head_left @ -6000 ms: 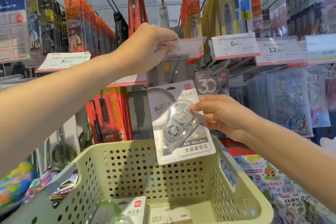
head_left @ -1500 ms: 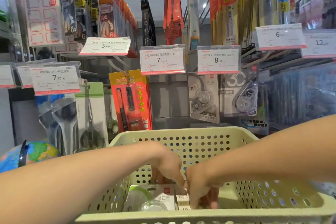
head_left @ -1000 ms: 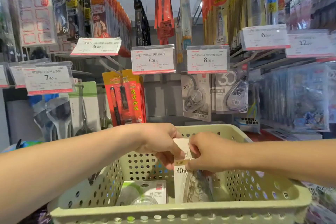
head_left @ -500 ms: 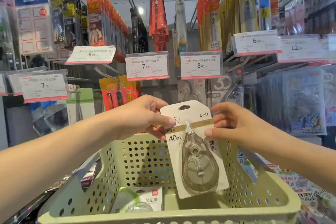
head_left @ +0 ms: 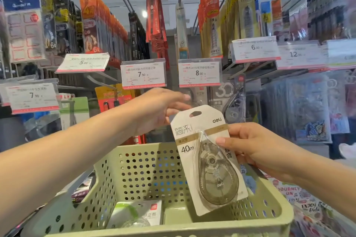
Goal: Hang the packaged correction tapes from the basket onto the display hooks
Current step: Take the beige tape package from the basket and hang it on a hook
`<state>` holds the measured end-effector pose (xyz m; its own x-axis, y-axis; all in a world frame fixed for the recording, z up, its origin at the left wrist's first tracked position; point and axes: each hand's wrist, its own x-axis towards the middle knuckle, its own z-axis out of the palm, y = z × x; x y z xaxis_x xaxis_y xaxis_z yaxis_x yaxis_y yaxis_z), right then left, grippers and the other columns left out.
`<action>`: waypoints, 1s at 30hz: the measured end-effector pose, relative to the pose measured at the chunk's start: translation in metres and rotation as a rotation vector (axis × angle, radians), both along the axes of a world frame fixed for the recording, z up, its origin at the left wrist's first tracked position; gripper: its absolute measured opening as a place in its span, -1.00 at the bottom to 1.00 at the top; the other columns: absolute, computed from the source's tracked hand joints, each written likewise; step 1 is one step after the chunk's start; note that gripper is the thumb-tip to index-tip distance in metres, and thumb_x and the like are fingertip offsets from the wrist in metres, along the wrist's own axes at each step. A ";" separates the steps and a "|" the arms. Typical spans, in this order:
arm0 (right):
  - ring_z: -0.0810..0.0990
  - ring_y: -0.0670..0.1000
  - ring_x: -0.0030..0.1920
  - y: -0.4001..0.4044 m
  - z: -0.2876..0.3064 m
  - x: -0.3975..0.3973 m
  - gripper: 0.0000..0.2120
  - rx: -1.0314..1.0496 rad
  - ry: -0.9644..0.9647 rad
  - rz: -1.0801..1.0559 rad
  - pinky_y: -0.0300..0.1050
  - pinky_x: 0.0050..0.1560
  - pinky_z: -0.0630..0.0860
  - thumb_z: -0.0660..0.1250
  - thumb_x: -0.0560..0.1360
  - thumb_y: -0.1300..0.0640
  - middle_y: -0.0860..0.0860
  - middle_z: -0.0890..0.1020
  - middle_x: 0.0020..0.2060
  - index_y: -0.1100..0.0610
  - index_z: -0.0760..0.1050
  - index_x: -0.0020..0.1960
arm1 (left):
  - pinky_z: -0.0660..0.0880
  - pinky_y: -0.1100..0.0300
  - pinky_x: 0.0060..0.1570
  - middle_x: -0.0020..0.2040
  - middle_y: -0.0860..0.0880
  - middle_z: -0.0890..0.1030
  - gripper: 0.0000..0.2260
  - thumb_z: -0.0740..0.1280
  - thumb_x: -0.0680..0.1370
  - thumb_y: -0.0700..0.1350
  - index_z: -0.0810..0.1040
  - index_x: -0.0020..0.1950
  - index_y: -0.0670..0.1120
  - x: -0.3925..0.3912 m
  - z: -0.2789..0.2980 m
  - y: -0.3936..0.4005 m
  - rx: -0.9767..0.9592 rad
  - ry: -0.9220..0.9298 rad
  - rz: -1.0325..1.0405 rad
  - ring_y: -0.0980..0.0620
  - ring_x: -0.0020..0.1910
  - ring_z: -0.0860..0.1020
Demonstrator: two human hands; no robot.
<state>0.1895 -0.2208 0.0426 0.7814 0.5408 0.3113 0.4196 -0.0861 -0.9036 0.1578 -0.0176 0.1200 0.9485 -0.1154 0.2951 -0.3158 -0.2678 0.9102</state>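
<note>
The right hand (head_left: pixel 256 148) pinches the correction tape card (head_left: pixel 207 159) above the basket (head_left: pixel 134 171) far edge. The left hand (head_left: pixel 161 109), fingers relaxed, probably reaches to the 8.00 price tag (head_left: pixel 199 73). Lift the tag, then thread the card's hole onto the hook.

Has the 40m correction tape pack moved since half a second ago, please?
Yes: the 40m pack, held by the right hand, rose against the basket.

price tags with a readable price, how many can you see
6: 5.00, 7.90, 8.00, 6.00, 12, and another 7.90 at far left. Others are too blurred.
</note>
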 end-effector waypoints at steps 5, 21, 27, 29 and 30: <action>0.61 0.14 0.00 0.002 -0.003 0.000 -0.79 0.019 -0.037 -0.011 0.08 0.02 0.46 0.28 0.52 0.24 0.13 0.71 0.02 0.18 0.63 0.08 | 0.60 0.14 -0.17 -0.14 -0.24 0.63 -0.93 0.29 0.54 -0.24 0.49 -0.13 -0.21 0.004 0.011 -0.022 -0.172 -0.128 0.171 -0.10 -0.22 0.63; 0.66 -0.09 -0.20 0.016 0.024 0.021 -0.80 0.176 -0.100 -0.166 -0.28 -0.20 0.55 0.24 0.55 0.23 0.03 0.72 -0.08 0.18 0.61 0.08 | 0.33 0.40 -0.58 -0.49 0.01 0.52 -0.83 0.31 0.51 -0.14 0.48 -0.28 -0.11 -0.012 0.054 -0.026 -0.190 -0.061 0.187 0.16 -0.58 0.40; 0.61 0.07 -0.09 0.030 0.040 0.042 -0.81 0.258 -0.081 -0.248 0.10 0.12 0.53 0.26 0.54 0.23 0.17 0.69 -0.02 0.23 0.58 0.09 | 0.33 0.41 -0.58 -0.51 0.01 0.51 -0.81 0.32 0.51 -0.17 0.47 -0.31 -0.12 -0.012 0.058 -0.025 -0.197 -0.020 0.178 0.16 -0.56 0.39; 0.60 0.07 -0.10 0.033 0.045 0.047 -0.81 0.285 -0.074 -0.249 0.08 0.07 0.53 0.25 0.53 0.27 0.15 0.68 -0.04 0.23 0.57 0.11 | 0.33 0.41 -0.59 -0.51 0.00 0.51 -0.82 0.32 0.51 -0.18 0.47 -0.30 -0.13 -0.011 0.057 -0.025 -0.195 -0.012 0.180 0.16 -0.56 0.39; 0.58 0.09 -0.09 0.034 0.047 0.051 -0.79 0.290 -0.077 -0.256 0.07 0.02 0.51 0.25 0.53 0.29 0.15 0.67 -0.03 0.23 0.57 0.11 | 0.33 0.41 -0.60 -0.50 0.00 0.51 -0.83 0.32 0.51 -0.19 0.47 -0.29 -0.13 -0.010 0.057 -0.024 -0.195 -0.006 0.176 0.16 -0.56 0.40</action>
<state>0.2403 -0.1866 0.0893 0.8482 0.2124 0.4852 0.4848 0.0577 -0.8727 0.1477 -0.0418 0.1767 0.9469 0.1111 0.3016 -0.2857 -0.1387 0.9482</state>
